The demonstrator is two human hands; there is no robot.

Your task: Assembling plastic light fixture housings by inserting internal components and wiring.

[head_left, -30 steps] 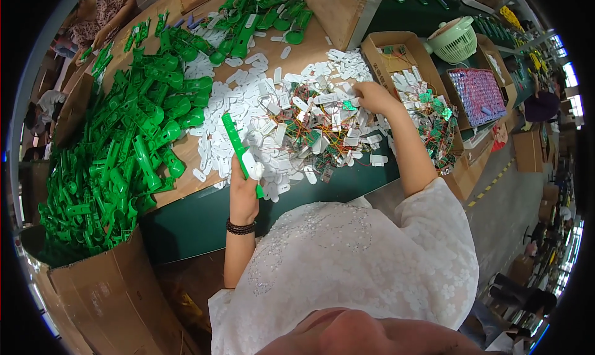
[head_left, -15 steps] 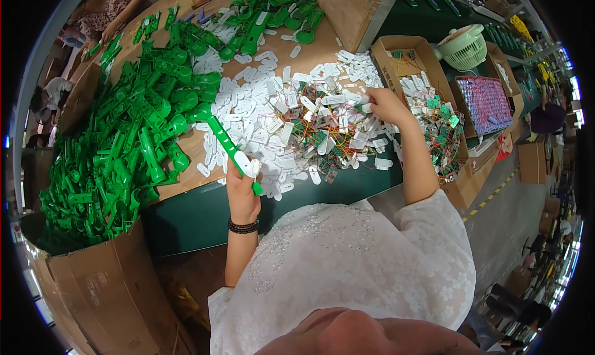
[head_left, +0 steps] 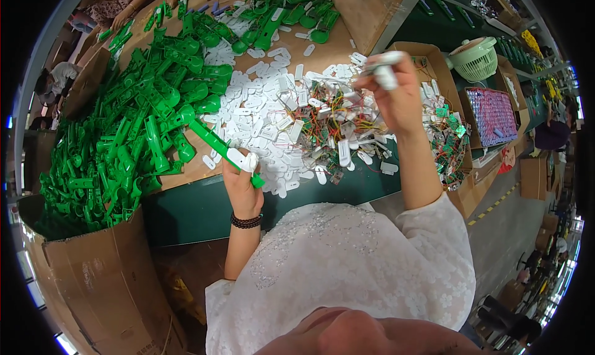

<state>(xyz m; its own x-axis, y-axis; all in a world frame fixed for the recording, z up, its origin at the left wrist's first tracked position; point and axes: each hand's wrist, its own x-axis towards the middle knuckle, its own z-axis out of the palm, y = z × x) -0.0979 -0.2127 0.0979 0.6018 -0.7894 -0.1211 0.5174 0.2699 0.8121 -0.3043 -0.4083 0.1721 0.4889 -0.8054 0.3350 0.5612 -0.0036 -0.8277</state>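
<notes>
My left hand [head_left: 243, 187] is closed around a long, narrow green plastic housing [head_left: 212, 139], which tilts up toward the left. A white piece [head_left: 237, 156] sits against the housing near my left fingers, which partly hide it. My right hand [head_left: 401, 104] is raised over the right end of the heap and pinches a white plastic piece [head_left: 387, 77], smeared by motion. Below it lies a tangle of wired parts [head_left: 334, 122] with thin red and yellow wires, white casings and small boards. Many loose white oval covers [head_left: 245, 122] spread to its left.
A large heap of green housings [head_left: 124, 144] covers the table's left side, beside a tall cardboard box [head_left: 102, 280]. On the right stand a pale green basket [head_left: 474, 58], a tray of purplish parts [head_left: 491, 115] and a box of circuit boards [head_left: 449, 150]. Another person's arm [head_left: 137, 3] reaches in at far left.
My right hand has lifted off the wired heap, holding a white piece, and its fingers now point up. The left hand still holds the green housing, now tilted further left.
</notes>
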